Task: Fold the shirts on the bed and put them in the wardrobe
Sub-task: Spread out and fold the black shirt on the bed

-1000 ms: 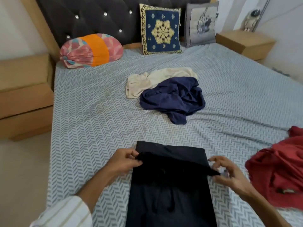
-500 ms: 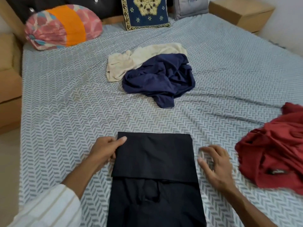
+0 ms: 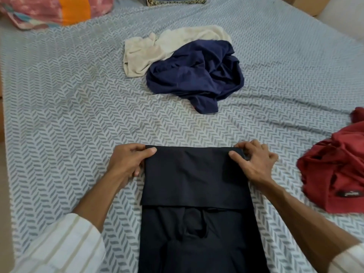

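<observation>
Half-folded black shirt [image 3: 195, 180] on bed [image 3: 78, 107]

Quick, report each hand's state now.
Left hand: pinching the black shirt at its far left corner.
Right hand: pinching its far right corner.

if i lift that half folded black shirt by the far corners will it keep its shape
Probably not. The black shirt looks thin and floppy, lying flat on the bed, so the unfolded part would likely droop. Left hand and right hand pinch only the far fold's corners, so its middle may sag.
</observation>
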